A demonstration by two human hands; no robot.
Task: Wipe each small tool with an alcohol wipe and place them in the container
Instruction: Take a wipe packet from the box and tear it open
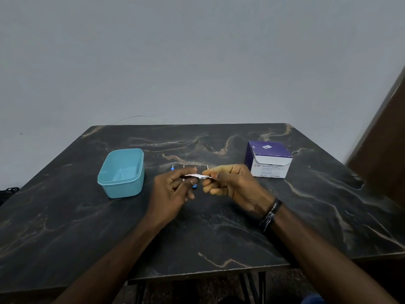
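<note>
A small white alcohol wipe packet (pixel 198 176) is held above the middle of the table. My left hand (pixel 173 191) pinches its left end and my right hand (pixel 232 185) pinches its right end. Behind and under my hands lie several small tools; one with a blue tip (pixel 172 168) shows left of my fingers, another blue end (pixel 194 186) peeks out below them, and a thin pale tip (pixel 207 166) shows above my right hand. The rest of the tools are hidden by my hands. A light blue plastic container (pixel 121 173) stands open to the left with nothing visible inside.
A purple and white box of alcohol swabs (pixel 269 160), its flap open, sits at the right back of the dark marbled table (pixel 197 233). A grey wall rises behind the table. A brown panel stands at the far right.
</note>
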